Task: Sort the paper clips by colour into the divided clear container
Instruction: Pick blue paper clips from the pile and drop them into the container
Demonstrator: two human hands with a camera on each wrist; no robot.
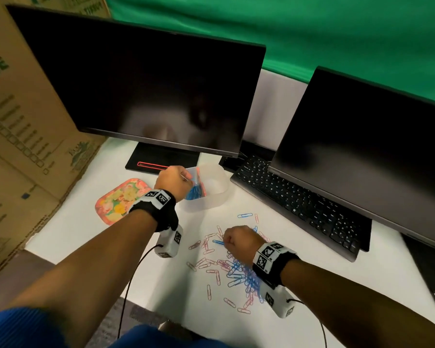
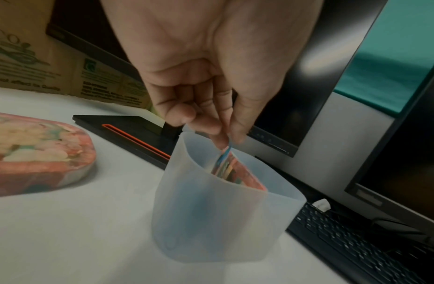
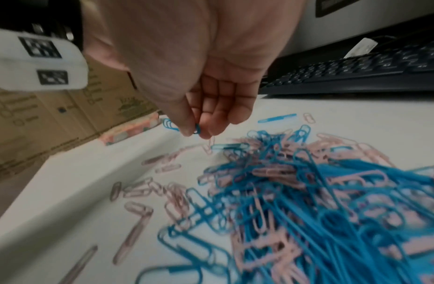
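Observation:
A translucent divided container (image 1: 212,194) (image 2: 206,221) stands on the white table in front of the left monitor. Its left compartment holds blue clips (image 1: 195,193). My left hand (image 1: 172,182) (image 2: 225,134) hovers over that compartment and pinches a blue clip (image 2: 224,153) at the rim. A mixed heap of blue and pink paper clips (image 1: 236,270) (image 3: 308,192) lies nearer to me. My right hand (image 1: 239,238) (image 3: 199,132) is at the heap's far edge, thumb and forefinger pinching a blue clip (image 3: 197,128).
A floral tray (image 1: 119,200) (image 2: 38,151) lies left of the container. Two dark monitors (image 1: 146,94) and a black keyboard (image 1: 296,199) stand behind and to the right. Cardboard boxes (image 1: 18,136) line the left edge of the table.

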